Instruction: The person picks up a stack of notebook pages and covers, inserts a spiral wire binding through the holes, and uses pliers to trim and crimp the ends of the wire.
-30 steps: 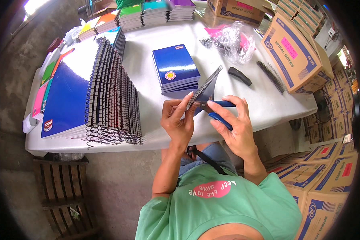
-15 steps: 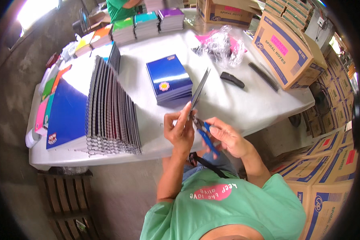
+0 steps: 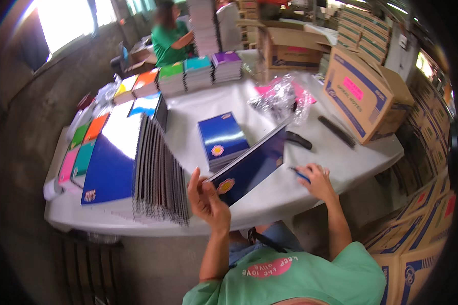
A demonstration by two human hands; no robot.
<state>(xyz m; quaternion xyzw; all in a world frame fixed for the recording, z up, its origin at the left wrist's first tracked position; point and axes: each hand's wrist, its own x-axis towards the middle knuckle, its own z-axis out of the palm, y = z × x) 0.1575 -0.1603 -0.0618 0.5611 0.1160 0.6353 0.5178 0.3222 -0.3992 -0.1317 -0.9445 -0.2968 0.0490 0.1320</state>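
Observation:
My left hand grips one end of a thin spiral notebook with a glossy blue cover and a flower emblem. The notebook is tilted, its far end reaching up over the table, with its cover facing me. In my right hand are blue-handled pliers, low at the table's front right and apart from the notebook. Just beyond the held notebook lies a short stack of blue notebooks. To the left of my left hand stands a big fanned row of spiral-bound notebooks.
Colourful notebook stacks line the table's far and left sides. Crumpled clear plastic, a black tool-like object, a dark spiral coil and an open carton sit right. Another person works behind. Cartons are piled at right.
The notebook has turned from edge-on to show its blue cover. My right hand has moved the pliers away from it, rightward toward the table. The view has tilted up.

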